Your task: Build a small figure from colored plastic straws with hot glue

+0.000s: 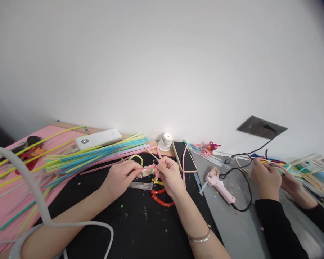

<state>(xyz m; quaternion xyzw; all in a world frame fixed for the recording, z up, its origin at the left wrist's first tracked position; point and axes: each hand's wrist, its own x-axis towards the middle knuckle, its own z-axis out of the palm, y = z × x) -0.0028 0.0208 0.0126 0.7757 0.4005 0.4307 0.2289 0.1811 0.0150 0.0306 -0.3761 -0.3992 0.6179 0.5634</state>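
Observation:
Close together over the black mat (140, 230), my two hands pinch one small fuzzy pipe-cleaner piece (148, 170) in pale, pink and green colours. My left hand (125, 176) is closed on its left end; a yellow-green loop (136, 157) rises just behind these fingertips. My right hand (169, 174) is closed at the other end, and a pale pipe-cleaner strand (152, 153) sticks up from its fingers. Fingers partly hide the piece, so its exact shape cannot be made out. Red-handled scissors (163, 201) lie beneath my right hand, next to a clear strip (142, 185).
Bundled pipe cleaners (91, 158) and a white power bank (98, 139) lie left. Behind my hands are a paper cup (165, 141) and a phone (185, 156). A pink glue gun (220, 185) with black cord sits right, near a co-worker's hands (267, 178). A white cable (35, 187) crosses left.

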